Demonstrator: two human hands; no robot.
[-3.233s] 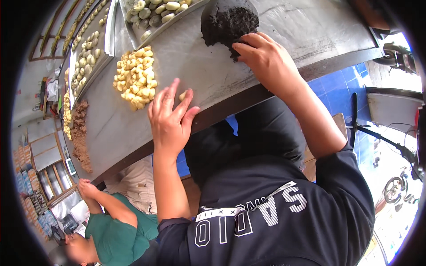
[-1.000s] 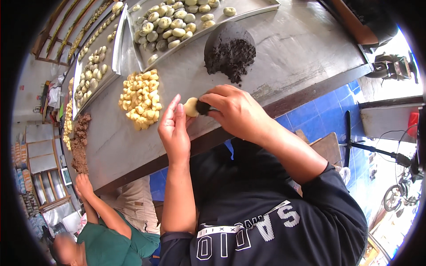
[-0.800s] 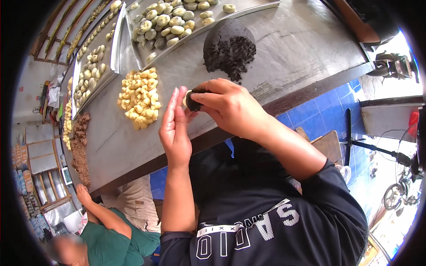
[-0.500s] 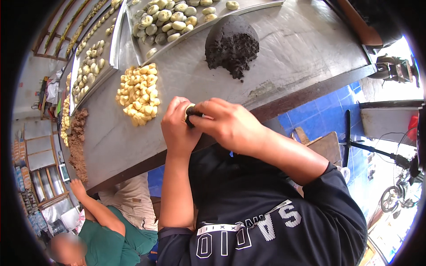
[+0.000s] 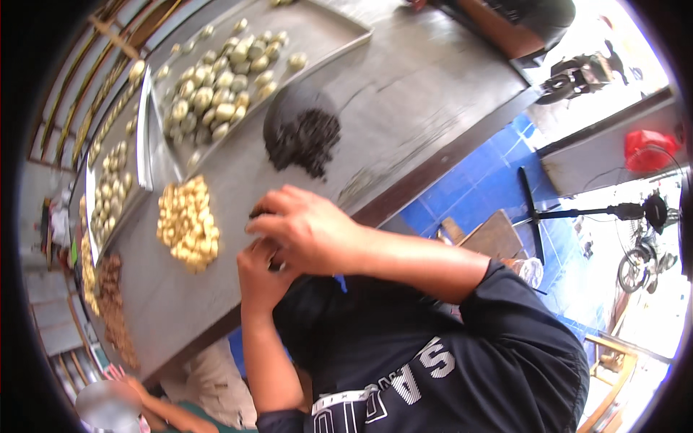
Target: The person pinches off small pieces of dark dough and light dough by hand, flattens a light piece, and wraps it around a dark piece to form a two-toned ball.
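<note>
My left hand point(image 5: 261, 283) is closed at the table's near edge, its fingers curled round a small piece, with dark paste point(image 5: 274, 263) showing between the hands. Any dough round that paste is hidden by my fingers. Just above it, my right hand point(image 5: 310, 229) is closed and bent over the left, a dark bit of paste at its fingertips. Beyond my hands sits a big dark mound of paste point(image 5: 299, 130), smooth on one side and crumbly on the other. Left of my hands lies a heap of pale yellow dough pieces point(image 5: 189, 224).
A metal tray point(image 5: 346, 45) of round greenish-cream pieces stands behind, another tray point(image 5: 144, 137) farther left. A brown crumbly mass point(image 5: 112, 310) runs along the table's left end. One co-worker's arm point(image 5: 170, 411) is lower left, another's point(image 5: 498, 29) at the far edge. A black stand point(image 5: 538, 216) rises at right.
The view has turned, so the table's things sit farther left. My right hand has come up over the left one. The pale dough seen in my left hand is now covered.
</note>
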